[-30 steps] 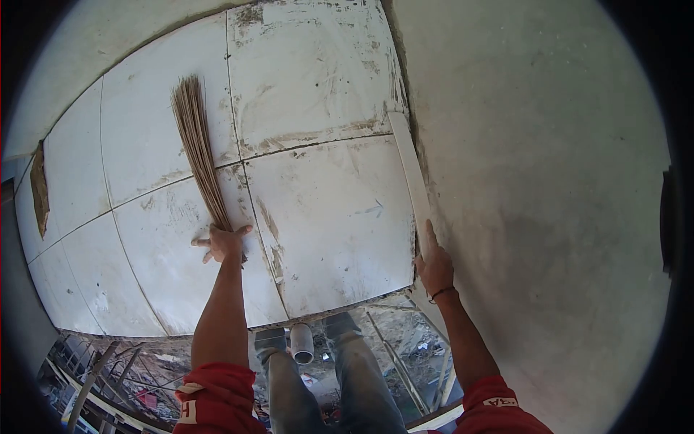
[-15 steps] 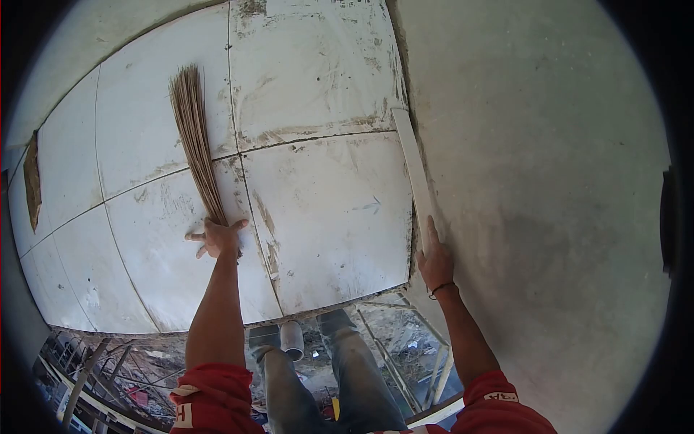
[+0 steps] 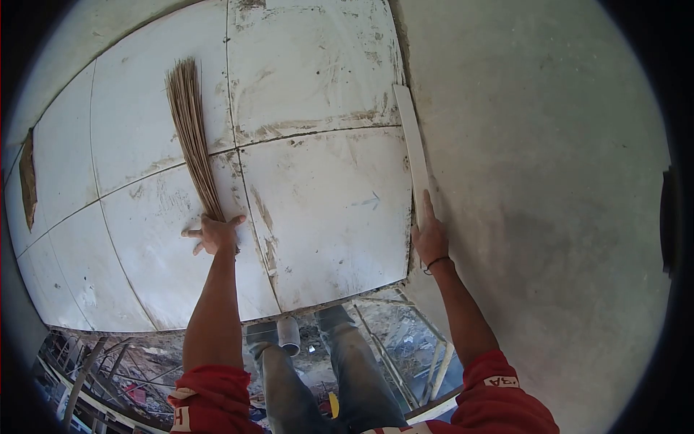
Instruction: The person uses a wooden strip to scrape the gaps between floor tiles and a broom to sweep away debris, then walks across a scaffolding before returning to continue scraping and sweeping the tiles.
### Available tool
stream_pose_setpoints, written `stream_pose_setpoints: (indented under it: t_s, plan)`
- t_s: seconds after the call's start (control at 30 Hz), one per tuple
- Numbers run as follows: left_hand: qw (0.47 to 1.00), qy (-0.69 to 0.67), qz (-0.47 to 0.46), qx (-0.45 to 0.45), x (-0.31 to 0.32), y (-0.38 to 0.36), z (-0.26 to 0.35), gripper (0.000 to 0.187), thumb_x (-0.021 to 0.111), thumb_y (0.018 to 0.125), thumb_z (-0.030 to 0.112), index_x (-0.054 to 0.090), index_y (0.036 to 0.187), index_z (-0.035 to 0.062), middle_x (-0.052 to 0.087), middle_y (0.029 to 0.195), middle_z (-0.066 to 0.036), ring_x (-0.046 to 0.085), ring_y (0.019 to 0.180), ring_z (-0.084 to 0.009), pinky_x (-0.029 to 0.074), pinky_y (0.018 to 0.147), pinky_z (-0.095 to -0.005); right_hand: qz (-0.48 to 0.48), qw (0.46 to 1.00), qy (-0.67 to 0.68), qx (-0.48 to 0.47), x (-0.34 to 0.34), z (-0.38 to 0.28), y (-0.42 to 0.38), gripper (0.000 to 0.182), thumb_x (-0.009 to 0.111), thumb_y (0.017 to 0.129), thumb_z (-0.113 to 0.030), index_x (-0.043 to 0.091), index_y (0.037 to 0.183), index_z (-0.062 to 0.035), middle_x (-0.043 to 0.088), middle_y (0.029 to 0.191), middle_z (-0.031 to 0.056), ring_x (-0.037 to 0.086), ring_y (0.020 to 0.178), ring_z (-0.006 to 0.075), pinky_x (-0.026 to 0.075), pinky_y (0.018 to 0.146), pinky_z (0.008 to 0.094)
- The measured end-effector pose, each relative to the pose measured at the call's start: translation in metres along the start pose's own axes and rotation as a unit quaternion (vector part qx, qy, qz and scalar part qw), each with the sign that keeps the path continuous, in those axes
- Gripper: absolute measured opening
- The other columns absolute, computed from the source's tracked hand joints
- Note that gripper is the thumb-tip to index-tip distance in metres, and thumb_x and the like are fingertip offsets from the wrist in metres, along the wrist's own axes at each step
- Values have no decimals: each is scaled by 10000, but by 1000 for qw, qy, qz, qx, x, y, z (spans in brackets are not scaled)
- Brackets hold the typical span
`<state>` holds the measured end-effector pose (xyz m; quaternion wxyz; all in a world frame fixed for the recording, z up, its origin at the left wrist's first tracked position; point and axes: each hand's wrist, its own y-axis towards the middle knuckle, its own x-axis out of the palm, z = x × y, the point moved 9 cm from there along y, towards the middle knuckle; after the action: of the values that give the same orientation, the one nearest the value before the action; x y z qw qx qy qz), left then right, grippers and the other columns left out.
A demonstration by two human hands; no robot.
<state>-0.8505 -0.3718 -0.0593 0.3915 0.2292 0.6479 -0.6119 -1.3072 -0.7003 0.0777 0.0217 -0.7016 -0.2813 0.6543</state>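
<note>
My left hand (image 3: 216, 234) rests on the white tiles with its fingers and thumb spread, over the bound end of a stick broom (image 3: 189, 123). The broom's bristles fan away from me across a tile joint; its lower end is mostly hidden beneath the palm. On the right, my right hand (image 3: 431, 239) grips a narrow, pale tile strip (image 3: 410, 137) near its lower end, index finger stretched along it. The strip lies lengthwise along the right edge of the tiles (image 3: 325, 210), beside the grey plastered wall (image 3: 535, 181).
Past the tiles' near edge my legs (image 3: 289, 390) stand over a drop with debris and framing below. A grey pipe end (image 3: 288, 337) shows between them. Metal bars (image 3: 437, 372) stand to the right. A brown, jagged piece (image 3: 28, 181) is at the far left.
My right hand and the tile strip have slid away from me along the tiles' right edge. The left hand and the broom stay in place; the view has shifted slightly.
</note>
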Motion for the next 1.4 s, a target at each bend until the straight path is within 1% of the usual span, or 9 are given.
stream_pose_setpoints:
  t_s: [0.17, 0.23, 0.43, 0.67, 0.73, 0.97, 1.03, 1.13, 1.4]
  plan:
    - [1000, 20, -3, 2, 1, -2, 2, 1151, 1058, 617, 461, 503, 1572, 140, 143, 1766, -359, 61, 1616, -639, 229, 1241, -826, 45, 999, 3, 9, -9, -30, 99, 1033, 766, 906, -128, 188, 1756, -227, 740, 921, 273, 724, 874, 494, 604, 824, 578]
    - [997, 72, 15, 31, 12, 19, -5, 1157, 1072, 560, 504, 534, 1534, 187, 54, 1770, -363, 147, 1500, -784, 529, 1142, -686, 33, 999, 30, 28, -7, -30, 94, 1068, 752, 885, -66, 168, 1759, -251, 737, 966, 322, 703, 928, 540, 593, 888, 584]
    - [999, 39, 11, -15, -7, -6, 5, 1150, 1073, 556, 495, 549, 1532, 185, 19, 1780, -351, 120, 1566, -709, 408, 1198, -761, -7, 1000, -14, 14, 11, 11, -32, 1103, 788, 876, -90, 159, 1772, -228, 698, 839, 235, 696, 813, 458, 581, 805, 552]
    - [997, 72, 24, 11, 2, 6, 1, 1162, 1074, 553, 493, 547, 1533, 158, 36, 1780, -350, 137, 1591, -667, 290, 1262, -765, 9, 1000, -20, 1, -10, -30, 97, 1089, 771, 906, -151, 115, 1768, -255, 741, 1006, 295, 728, 966, 500, 602, 916, 559]
    - [996, 76, 12, 44, 6, 8, 3, 1201, 1040, 612, 540, 495, 1541, 10, 566, 1595, -217, 103, 1669, -455, 151, 1219, -863, 25, 999, -22, 3, -21, -53, 158, 1029, 748, 907, -182, 166, 1754, -231, 745, 1115, 325, 708, 1058, 547, 585, 1005, 588]
    - [997, 63, 12, 38, 10, 11, 0, 1205, 1035, 619, 545, 489, 1563, 32, 581, 1586, -204, 101, 1668, -464, 165, 1211, -870, 25, 1000, -9, 9, -33, -79, 184, 999, 758, 913, -220, 208, 1746, -259, 759, 1112, 315, 719, 1056, 537, 591, 1013, 584]
    - [996, 81, 4, 31, 4, 7, 4, 1175, 1065, 563, 518, 538, 1521, 88, 153, 1767, -353, 112, 1655, -535, 285, 1257, -776, 5, 1000, 0, 7, -18, -67, 117, 1031, 759, 891, -149, 201, 1751, -265, 763, 1055, 311, 731, 1003, 523, 609, 924, 590]
    - [994, 107, 9, 32, 4, 8, 6, 1183, 1071, 554, 514, 540, 1533, 115, 87, 1784, -338, 149, 1635, -573, 268, 1268, -770, 21, 999, 21, -28, -6, -56, 68, 1030, 751, 899, -129, 204, 1755, -299, 742, 922, 279, 742, 896, 484, 619, 804, 580]
    - [998, 58, 28, 6, 0, 5, 2, 1146, 1080, 546, 499, 556, 1506, 157, 19, 1788, -312, 174, 1520, -749, 574, 1103, -676, 62, 997, -40, 0, -29, -67, 162, 1022, 776, 910, -183, 208, 1748, -326, 751, 971, 275, 747, 921, 490, 624, 855, 581]
